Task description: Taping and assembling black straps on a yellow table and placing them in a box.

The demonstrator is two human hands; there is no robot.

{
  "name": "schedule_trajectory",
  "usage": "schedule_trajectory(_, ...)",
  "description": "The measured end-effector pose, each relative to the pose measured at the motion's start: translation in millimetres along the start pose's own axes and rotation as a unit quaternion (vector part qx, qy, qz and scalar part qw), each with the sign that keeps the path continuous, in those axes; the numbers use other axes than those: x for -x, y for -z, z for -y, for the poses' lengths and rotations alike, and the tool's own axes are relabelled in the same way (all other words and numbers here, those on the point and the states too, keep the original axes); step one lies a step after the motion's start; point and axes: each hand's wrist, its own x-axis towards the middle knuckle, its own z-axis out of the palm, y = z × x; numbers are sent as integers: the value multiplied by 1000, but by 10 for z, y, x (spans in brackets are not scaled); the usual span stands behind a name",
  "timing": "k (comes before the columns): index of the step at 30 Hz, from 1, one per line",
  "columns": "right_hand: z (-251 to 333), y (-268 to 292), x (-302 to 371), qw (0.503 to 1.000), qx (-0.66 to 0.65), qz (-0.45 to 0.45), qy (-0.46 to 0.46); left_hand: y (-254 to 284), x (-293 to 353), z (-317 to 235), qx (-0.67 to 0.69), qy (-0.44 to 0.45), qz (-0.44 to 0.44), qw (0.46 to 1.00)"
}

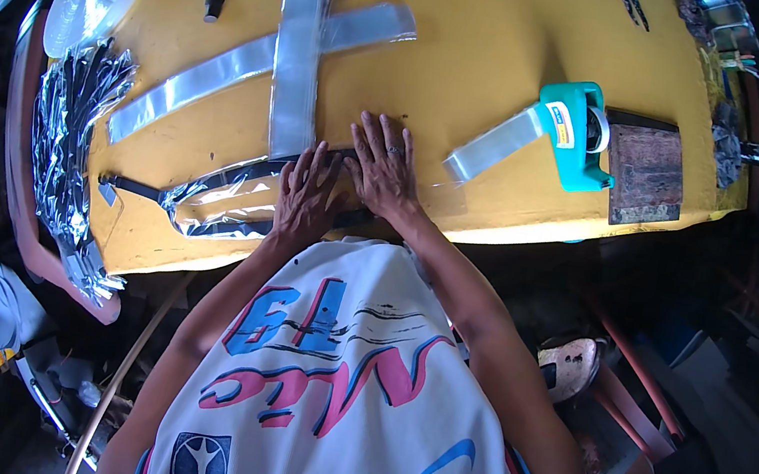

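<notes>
I see the left hand [307,201] and right hand [382,175] palm-down, fingers loosely spread — the left on a plastic-wrapped black strap [238,177] running out leftward. A green tape dispenser [577,165] stands to their right.

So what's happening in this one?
A person is at a yellow table, both hands palm-down near its front edge. The left hand is on a plastic-wrapped black strap; the right hand is beside it, and whether either grips anything is hidden. Clear plastic strips lie crossed ahead, with a teal tape dispenser to the right and a bundle of plastic-wrapped pieces at the left edge.
</notes>
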Motion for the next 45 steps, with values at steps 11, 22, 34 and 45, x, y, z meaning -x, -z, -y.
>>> schedule_trajectory(11,-17,2,5,1000,-10,-6,-8,14,154,90,-64,67,16,996)
schedule_trajectory(22,-502,543,70,959,-10,-168,-227,13,139,51,-38,53,5,998)
schedule_trajectory(34,-632,834,1093,938,-89,-151,-300,-129,-89,-49,-1,-2,1,1000)
schedule_trajectory(45,-451,632,1158,907,-50,-14,-419,-148,276,57,35,-87,-56,994)
